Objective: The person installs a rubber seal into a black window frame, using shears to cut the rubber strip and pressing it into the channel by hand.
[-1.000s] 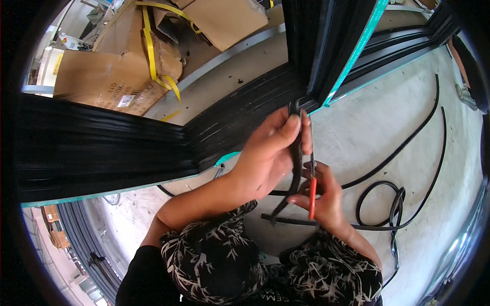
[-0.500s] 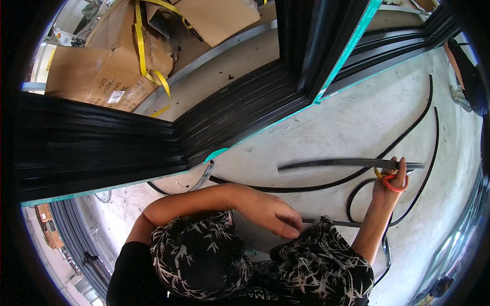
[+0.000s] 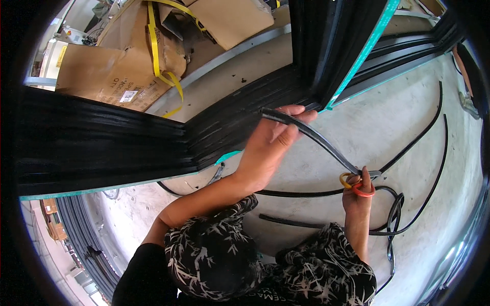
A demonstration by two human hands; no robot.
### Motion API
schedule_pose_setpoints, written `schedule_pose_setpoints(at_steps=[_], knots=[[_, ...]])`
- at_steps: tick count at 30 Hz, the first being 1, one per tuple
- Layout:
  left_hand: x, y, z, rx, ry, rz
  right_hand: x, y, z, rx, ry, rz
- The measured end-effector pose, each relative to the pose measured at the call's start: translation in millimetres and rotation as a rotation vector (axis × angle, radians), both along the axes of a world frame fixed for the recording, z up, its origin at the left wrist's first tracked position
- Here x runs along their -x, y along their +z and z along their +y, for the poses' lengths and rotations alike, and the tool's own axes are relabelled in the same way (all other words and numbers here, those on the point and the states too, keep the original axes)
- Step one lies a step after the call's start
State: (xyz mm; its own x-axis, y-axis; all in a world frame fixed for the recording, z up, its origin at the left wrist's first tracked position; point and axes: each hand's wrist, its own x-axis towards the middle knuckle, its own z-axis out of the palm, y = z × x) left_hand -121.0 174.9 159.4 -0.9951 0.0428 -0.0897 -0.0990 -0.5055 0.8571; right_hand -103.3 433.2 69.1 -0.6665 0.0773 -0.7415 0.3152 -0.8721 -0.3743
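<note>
My left hand is raised in front of the black frame, its thumb and fingers pinching a black rubber sealing strip close to its free end. From there the strip curves down to the right, into my right hand. That hand is closed around a pair of scissors with one red and one yellow handle loop. The strip passes at the scissors' blades, which are largely hidden, so I cannot tell whether they are apart. A black window or door frame with green edge tape stands just beyond my left hand.
More black strips lie on the pale floor, some looped together right of my knees. Cardboard boxes with a yellow strap lie beyond the frame. Bundled dark profiles are at the left, and part of another person shows at the far right.
My left hand has risen from my lap and taken hold of the strip near its free end. My right hand has come left and lower with the scissors. The view has shifted slightly.
</note>
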Motion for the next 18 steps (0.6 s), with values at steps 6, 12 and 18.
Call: schedule_pose_setpoints(at_steps=[6,12,18], knots=[[6.1,6.1,-25.9,0.108,0.121,0.112,-7.1,-14.3,-4.0,-0.164,-0.006,-0.017],[0.0,7.2,-36.0,0.211,0.048,0.215,-8.6,35.6,-13.3,-0.628,0.27,0.184],[-7.5,24.5,-23.2,0.326,0.0,0.244,-4.6,86.7,-41.4,-1.204,0.578,0.809]])
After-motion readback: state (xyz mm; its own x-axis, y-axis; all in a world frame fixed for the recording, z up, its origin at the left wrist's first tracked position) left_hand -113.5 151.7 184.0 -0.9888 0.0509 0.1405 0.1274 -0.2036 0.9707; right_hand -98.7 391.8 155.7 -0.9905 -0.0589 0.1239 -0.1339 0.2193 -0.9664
